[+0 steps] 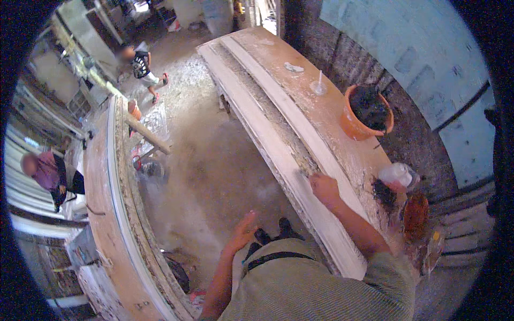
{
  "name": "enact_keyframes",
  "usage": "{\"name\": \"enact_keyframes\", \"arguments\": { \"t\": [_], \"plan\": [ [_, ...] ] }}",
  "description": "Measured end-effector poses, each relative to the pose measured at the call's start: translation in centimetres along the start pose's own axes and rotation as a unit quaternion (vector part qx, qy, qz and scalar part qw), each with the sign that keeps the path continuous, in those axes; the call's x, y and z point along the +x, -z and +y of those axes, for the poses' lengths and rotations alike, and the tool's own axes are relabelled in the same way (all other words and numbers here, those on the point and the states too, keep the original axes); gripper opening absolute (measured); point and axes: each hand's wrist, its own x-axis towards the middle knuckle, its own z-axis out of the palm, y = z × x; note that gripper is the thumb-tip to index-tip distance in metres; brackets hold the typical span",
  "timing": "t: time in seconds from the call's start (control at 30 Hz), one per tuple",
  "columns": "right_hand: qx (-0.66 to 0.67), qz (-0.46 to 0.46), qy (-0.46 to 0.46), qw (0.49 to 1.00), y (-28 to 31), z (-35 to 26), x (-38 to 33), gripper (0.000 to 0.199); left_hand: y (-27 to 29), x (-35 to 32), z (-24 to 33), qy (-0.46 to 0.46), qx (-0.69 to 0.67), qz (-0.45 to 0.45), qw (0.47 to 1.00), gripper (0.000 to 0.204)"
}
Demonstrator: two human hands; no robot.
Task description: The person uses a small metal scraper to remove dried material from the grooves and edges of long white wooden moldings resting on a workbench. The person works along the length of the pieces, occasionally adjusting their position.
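Observation:
My right hand point(323, 188) is closed over the near half of a long bench, on my right side. A small greyish edge shows at its fingertips, but I cannot make out what it is. Beneath that hand run two long pale strips point(254, 115), like plaster moulding, with a rough, crumb-filled groove point(297, 147) between them. The strips lie lengthwise on the brown bench top point(300, 80). Held low in front of my body, my left hand point(244, 231) has its fingers stretched out and nothing in it, apart from the bench.
On the bench's right side stand an orange bucket point(356, 120) with dark contents, a cloudy plastic container point(397, 175), a dark clump point(383, 193) and a reddish-brown bowl point(416, 215). A second bench point(101, 176) runs along the left. One person point(142, 67) walks behind; another point(51, 174) is at far left.

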Motion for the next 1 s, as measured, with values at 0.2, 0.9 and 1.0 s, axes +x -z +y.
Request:
{"name": "enact_keyframes", "arguments": {
  "t": [0.2,0.9,1.0],
  "plan": [
    [0.012,0.047,-0.024,0.999,-1.7,-0.5,0.9,0.015,2.0,-4.8,0.8,0.182,-0.074,0.092,0.976,0.058],
    [0.014,-0.033,0.004,0.999,-0.7,-0.5,9.4,0.014,1.6,-7.5,0.4,0.237,-0.134,0.198,0.942,0.055],
    [0.042,0.062,0.07,0.995,-1.4,-1.1,12.7,0.015,1.2,-8.4,-0.4,0.339,-0.161,0.204,0.904,0.055]
  ]
}}
